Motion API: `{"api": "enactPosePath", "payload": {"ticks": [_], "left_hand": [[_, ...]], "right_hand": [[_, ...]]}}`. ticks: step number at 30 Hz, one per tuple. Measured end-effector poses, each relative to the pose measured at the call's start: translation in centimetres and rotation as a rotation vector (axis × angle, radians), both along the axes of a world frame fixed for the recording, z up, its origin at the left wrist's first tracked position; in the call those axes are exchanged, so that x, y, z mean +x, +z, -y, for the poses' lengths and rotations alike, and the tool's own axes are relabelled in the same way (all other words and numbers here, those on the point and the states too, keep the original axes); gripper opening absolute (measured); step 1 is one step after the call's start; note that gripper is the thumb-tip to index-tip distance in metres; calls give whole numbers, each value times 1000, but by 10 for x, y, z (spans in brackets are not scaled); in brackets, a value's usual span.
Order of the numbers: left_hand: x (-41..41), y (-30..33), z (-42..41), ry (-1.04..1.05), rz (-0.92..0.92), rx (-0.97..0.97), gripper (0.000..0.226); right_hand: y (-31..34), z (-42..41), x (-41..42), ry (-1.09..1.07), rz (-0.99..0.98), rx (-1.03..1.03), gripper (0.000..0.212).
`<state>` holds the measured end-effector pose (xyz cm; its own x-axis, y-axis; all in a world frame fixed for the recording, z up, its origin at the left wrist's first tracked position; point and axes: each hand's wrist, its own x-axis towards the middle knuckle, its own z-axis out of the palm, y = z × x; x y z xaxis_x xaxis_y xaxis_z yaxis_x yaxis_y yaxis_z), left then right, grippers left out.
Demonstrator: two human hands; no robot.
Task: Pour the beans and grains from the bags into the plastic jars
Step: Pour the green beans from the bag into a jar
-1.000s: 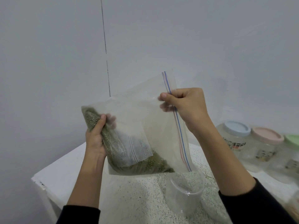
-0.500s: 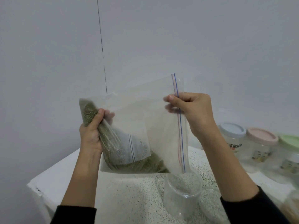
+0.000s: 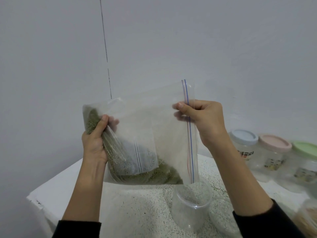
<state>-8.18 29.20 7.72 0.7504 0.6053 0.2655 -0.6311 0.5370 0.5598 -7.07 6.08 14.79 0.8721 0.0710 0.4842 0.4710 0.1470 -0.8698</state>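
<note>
A clear zip bag (image 3: pixel 164 134) holding green mung beans (image 3: pixel 154 177) is turned on its side above the table. My left hand (image 3: pixel 96 143) grips the bag's bottom left corner, where beans bunch up. At the zip strip on the right, my right hand (image 3: pixel 205 121) pinches the bag. The bag's lower right corner hangs just over the mouth of an open clear plastic jar (image 3: pixel 190 212) that has no lid. Inside the jar I see no beans.
The speckled white table (image 3: pixel 137 212) ends at its left corner (image 3: pixel 34 198). Three lidded jars stand at the back right: blue lid (image 3: pixel 243 136), pink lid (image 3: pixel 274 143), green lid (image 3: pixel 305 148). Another bag (image 3: pixel 221 215) lies right of the open jar. A wall is close behind.
Both hands have tipped the bag so the zip edge stands nearly vertical. The beans have slid along the bag's lower edge toward the corner above the open jar.
</note>
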Motion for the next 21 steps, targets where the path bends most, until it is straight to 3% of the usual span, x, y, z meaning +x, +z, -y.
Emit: {"api": "enactPosePath", "payload": {"ticks": [21], "left_hand": [[-8,21,17,-7,57,60,52]], "right_hand": [[-9,16,1,11,-49,35,5]]}}
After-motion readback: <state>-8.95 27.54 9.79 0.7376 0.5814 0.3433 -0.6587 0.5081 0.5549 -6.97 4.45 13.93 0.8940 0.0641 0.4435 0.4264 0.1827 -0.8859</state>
